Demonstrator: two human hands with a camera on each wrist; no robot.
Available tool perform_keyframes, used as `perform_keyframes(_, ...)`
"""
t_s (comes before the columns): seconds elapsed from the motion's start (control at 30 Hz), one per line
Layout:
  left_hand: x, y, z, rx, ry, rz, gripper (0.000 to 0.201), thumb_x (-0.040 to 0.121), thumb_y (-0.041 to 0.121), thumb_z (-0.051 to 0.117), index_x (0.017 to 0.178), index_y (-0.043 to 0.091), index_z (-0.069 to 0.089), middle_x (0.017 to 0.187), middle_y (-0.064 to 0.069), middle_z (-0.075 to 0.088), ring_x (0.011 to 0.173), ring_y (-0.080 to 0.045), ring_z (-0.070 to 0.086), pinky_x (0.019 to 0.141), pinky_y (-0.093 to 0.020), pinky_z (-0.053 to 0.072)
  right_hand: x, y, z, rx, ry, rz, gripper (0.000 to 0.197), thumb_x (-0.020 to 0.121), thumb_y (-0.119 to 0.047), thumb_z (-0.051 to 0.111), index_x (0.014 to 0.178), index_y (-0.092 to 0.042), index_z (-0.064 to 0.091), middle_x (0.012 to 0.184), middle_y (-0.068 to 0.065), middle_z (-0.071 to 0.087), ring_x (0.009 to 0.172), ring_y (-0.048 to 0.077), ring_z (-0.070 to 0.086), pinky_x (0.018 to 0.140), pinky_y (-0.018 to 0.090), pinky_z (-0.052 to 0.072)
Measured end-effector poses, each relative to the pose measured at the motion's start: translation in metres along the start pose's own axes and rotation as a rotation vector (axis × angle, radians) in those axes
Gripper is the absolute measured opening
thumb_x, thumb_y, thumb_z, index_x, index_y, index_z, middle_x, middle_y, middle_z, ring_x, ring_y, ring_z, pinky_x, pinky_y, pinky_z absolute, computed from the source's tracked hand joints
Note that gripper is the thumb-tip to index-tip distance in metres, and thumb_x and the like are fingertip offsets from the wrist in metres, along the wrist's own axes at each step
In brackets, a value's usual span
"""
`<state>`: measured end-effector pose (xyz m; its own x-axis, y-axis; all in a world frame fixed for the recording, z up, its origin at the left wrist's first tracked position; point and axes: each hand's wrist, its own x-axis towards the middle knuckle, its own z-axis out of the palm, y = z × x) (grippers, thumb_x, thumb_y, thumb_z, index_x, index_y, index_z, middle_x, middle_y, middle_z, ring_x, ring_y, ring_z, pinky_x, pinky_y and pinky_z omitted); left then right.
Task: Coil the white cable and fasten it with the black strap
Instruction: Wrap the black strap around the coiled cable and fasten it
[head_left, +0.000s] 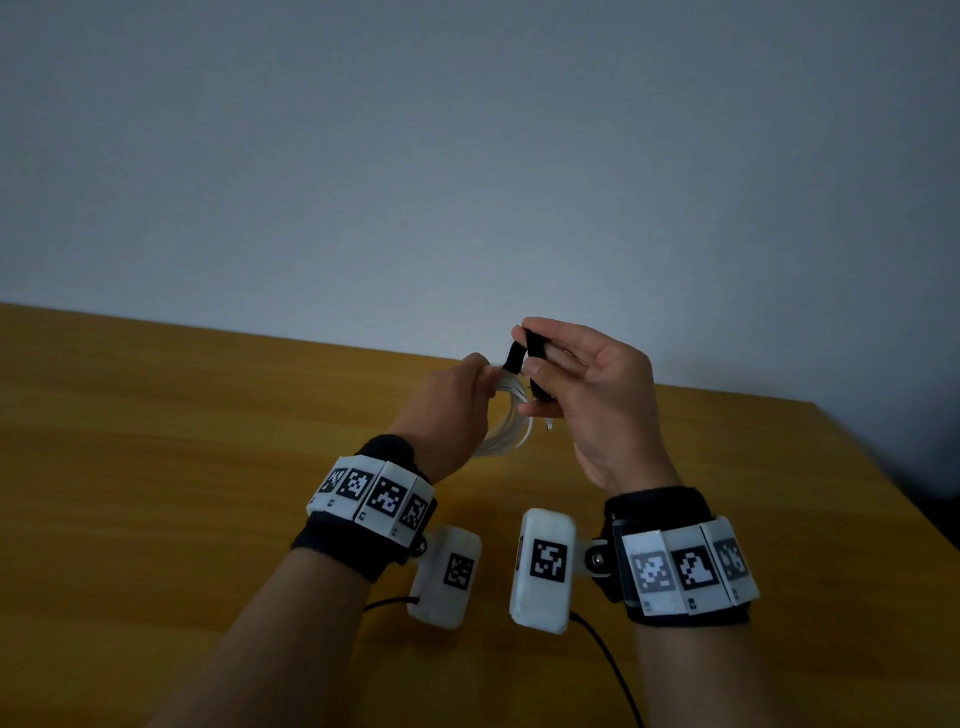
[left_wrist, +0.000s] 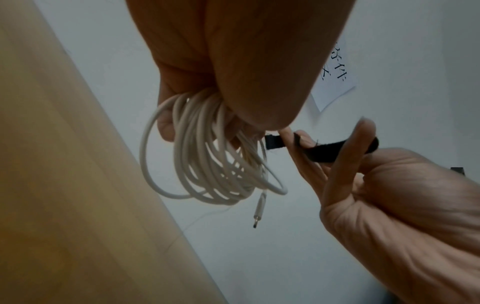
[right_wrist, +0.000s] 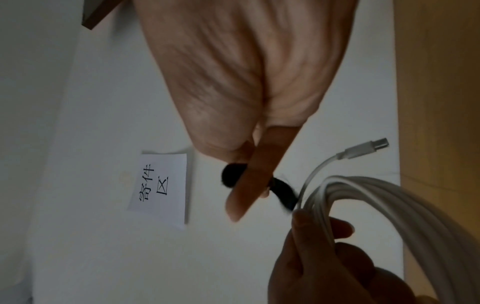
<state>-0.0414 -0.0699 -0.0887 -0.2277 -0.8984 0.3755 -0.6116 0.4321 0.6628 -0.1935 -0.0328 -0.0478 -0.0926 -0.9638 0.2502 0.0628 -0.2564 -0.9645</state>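
The white cable (head_left: 511, 426) is wound into a loose coil of several loops, held above the wooden table. My left hand (head_left: 480, 374) grips the top of the coil (left_wrist: 207, 160) in a fist. One connector end (left_wrist: 259, 209) hangs free below the loops. The black strap (head_left: 517, 357) runs from the bundle beside my left thumb to my right hand (head_left: 550, 358). That hand pinches the strap (left_wrist: 324, 152) between thumb and fingers, to the right of the coil. In the right wrist view the strap (right_wrist: 283, 193) reaches the gathered strands (right_wrist: 376, 205). Whether it circles the bundle is hidden.
The wooden table (head_left: 208, 467) stretches below both hands and ends at a plain white wall (head_left: 467, 156). A white paper note (right_wrist: 158, 189) with printed characters is stuck on the wall. Black leads (head_left: 608, 660) trail from the wrist cameras over the near table.
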Motion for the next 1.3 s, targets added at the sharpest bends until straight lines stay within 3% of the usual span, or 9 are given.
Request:
perform_keyframes(0.1,0.001,0.002,0.001,-0.01,-0.02,0.007,0.031,0.105,0.029,0.033,0.097,0.011,0.057,0.078,-0.006,0.064,0.056,-0.018,0.052,0.05,-0.03,0.037,0.001,0.0,0.0,0.033,-0.029,0.002,0.041,0.093,0.014,0.064,0.129,-0.004,0.068,0.119,0.001,0.078,0.097,0.014,0.078,0.057,0.021,0.061)
perform_keyframes(0.33,-0.001,0.007,-0.002,-0.019,-0.031,0.034,0.027,0.105,0.028,0.033,0.11,0.015,0.056,0.091,-0.007,0.069,0.073,-0.024,0.063,0.063,-0.041,0.051,0.0,0.002,0.003,-0.021,-0.063,0.059,0.044,0.092,0.012,0.066,0.133,-0.002,0.065,0.119,0.001,0.076,0.094,0.017,0.078,0.057,0.023,0.061)
perform_keyframes(0.57,0.0,0.011,-0.005,0.032,-0.016,0.025,0.016,0.103,0.021,0.037,0.09,0.019,0.046,0.068,0.004,0.053,0.054,-0.011,0.047,0.046,-0.02,0.029,-0.001,0.001,0.003,-0.196,-0.132,0.068,0.039,0.096,0.004,0.065,0.133,-0.009,0.066,0.124,0.002,0.073,0.091,0.013,0.078,0.063,0.026,0.063)
perform_keyframes(0.7,0.0,0.011,-0.006,0.091,-0.009,0.054,0.019,0.093,-0.002,0.043,0.1,0.013,0.052,0.092,0.0,0.047,0.077,-0.016,0.048,0.061,-0.017,0.037,-0.001,0.0,0.005,-0.209,-0.144,0.039,0.033,0.101,0.002,0.058,0.131,-0.007,0.067,0.124,0.002,0.072,0.106,0.012,0.074,0.073,0.025,0.064)
perform_keyframes(0.8,0.0,0.011,-0.005,0.114,0.023,0.082,0.029,0.091,-0.006,0.043,0.113,0.008,0.057,0.111,-0.005,0.039,0.099,-0.017,0.044,0.08,-0.021,0.044,0.0,0.0,0.006,-0.195,-0.125,0.018,0.029,0.105,0.0,0.051,0.13,-0.005,0.065,0.12,0.002,0.075,0.102,0.009,0.076,0.076,0.023,0.063)
perform_keyframes(0.9,-0.001,0.01,-0.005,0.14,0.048,0.136,0.027,0.09,-0.005,0.044,0.108,0.007,0.06,0.129,-0.012,0.035,0.115,-0.018,0.045,0.082,-0.015,0.041,0.002,0.003,0.004,-0.202,-0.09,0.025,0.027,0.106,-0.002,0.05,0.128,-0.004,0.065,0.118,0.005,0.076,0.097,0.009,0.077,0.077,0.024,0.063)
perform_keyframes(1.0,-0.001,0.011,-0.008,0.141,0.04,0.153,0.025,0.088,-0.007,0.047,0.105,0.005,0.061,0.136,-0.009,0.033,0.111,-0.014,0.052,0.082,-0.013,0.038,0.002,0.004,0.003,-0.209,-0.082,0.038,0.025,0.106,-0.004,0.052,0.127,-0.004,0.066,0.115,0.005,0.077,0.095,0.01,0.078,0.073,0.026,0.064)
perform_keyframes(1.17,0.003,0.012,-0.004,0.051,0.036,0.186,0.027,0.09,-0.01,0.047,0.108,0.002,0.064,0.113,-0.008,0.054,0.088,-0.019,0.059,0.081,-0.018,0.045,0.002,0.006,0.003,-0.27,-0.075,0.036,0.025,0.105,-0.005,0.054,0.124,-0.006,0.069,0.114,0.002,0.078,0.094,0.01,0.077,0.071,0.026,0.064)
perform_keyframes(1.3,0.003,0.01,-0.003,0.077,0.041,0.232,0.023,0.092,-0.004,0.049,0.106,0.004,0.066,0.113,-0.006,0.056,0.087,-0.02,0.061,0.079,-0.016,0.043,0.002,0.004,0.004,-0.358,-0.045,0.016,0.024,0.105,-0.007,0.055,0.121,-0.011,0.071,0.111,-0.003,0.078,0.083,0.009,0.078,0.063,0.024,0.063)
